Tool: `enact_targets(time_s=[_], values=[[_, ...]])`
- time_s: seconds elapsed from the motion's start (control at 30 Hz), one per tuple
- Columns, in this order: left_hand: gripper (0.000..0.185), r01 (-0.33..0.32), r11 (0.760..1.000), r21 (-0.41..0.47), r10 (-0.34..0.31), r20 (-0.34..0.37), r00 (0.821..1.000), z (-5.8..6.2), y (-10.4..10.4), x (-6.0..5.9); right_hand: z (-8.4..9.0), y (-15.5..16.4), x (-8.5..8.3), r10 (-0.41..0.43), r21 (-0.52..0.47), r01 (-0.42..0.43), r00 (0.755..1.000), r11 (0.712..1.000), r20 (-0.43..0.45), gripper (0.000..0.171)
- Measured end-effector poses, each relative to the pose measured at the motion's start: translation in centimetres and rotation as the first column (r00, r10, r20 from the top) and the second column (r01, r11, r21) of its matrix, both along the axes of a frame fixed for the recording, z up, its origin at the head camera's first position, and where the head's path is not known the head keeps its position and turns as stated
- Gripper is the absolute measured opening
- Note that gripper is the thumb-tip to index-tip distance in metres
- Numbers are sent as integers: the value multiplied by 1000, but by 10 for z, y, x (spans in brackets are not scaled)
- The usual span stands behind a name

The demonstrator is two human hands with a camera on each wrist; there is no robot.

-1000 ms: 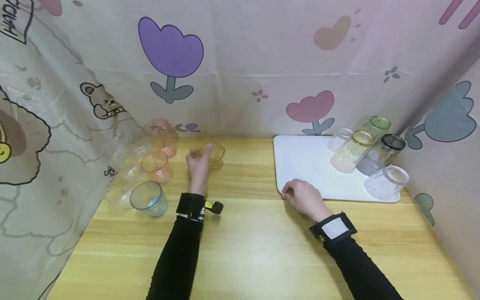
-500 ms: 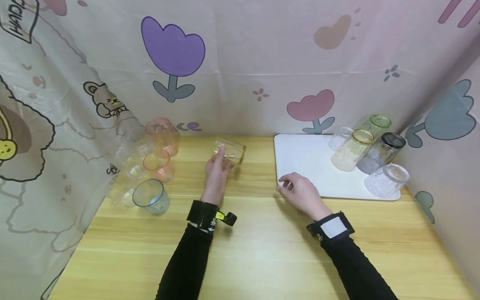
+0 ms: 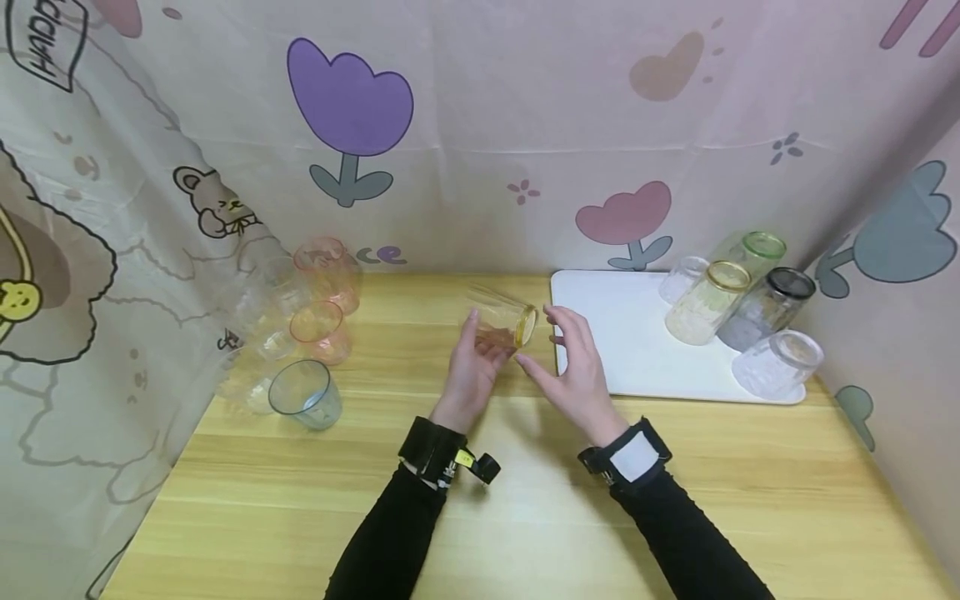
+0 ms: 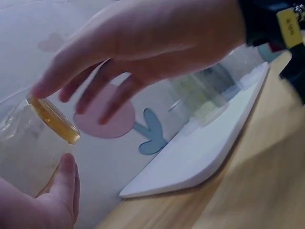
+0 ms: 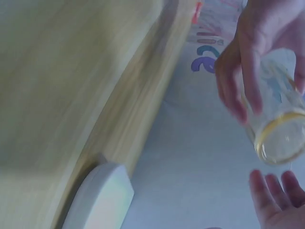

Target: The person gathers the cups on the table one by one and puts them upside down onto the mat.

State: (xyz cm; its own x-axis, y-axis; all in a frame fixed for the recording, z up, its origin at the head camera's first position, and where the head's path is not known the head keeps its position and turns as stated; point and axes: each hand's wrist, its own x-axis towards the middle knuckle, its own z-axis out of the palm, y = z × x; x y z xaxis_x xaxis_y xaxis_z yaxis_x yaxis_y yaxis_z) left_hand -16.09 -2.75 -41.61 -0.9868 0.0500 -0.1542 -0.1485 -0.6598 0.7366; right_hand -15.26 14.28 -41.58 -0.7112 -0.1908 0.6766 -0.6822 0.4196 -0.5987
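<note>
yellow-rimmed clear glass (image 3: 501, 317), white tray (image 3: 615, 350), tulip-patterned curtain (image 3: 480, 125)

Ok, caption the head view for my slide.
Left hand holds a tilted yellow-rimmed glass above the table as the open right hand reaches beside the white tray.

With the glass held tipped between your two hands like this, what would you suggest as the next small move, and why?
Probably close the right hand round the rim end of the yellow-rimmed glass and take it over. The left hand holds it on its side, mouth toward the right hand, whose open fingers sit just beside the rim. The white tray, with five glasses upside down on it, lies on the right hand's side.
</note>
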Motion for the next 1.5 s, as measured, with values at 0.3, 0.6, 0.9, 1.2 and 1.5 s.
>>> enact_targets(time_s=[0.3, 0.6, 0.9, 1.2, 1.5], values=[[64, 81, 997, -19, -81, -25, 996, -6, 17, 5, -2, -5, 0, -30, 12, 31, 995, 999, -92, 85], [50, 122, 991, -46, -124, -33, 992, -10, 25, 9, -5, -4, 2, -37, 15, 39, 993, 999, -114, 78], [76, 192, 979, -65, -195, -47, 980, -14, 28, 8, 3, 5, 2, -71, -57, 65, 991, 996, -112, 74], [41, 232, 926, -299, -304, -222, 926, -16, 39, 8, 28, 29, 4, -182, -168, 162, 977, 972, -114, 75], [42, -54, 357, -932, -559, -259, 788, -24, 50, -1, 44, 71, 0, -341, -174, 318, 933, 932, -120, 68]])
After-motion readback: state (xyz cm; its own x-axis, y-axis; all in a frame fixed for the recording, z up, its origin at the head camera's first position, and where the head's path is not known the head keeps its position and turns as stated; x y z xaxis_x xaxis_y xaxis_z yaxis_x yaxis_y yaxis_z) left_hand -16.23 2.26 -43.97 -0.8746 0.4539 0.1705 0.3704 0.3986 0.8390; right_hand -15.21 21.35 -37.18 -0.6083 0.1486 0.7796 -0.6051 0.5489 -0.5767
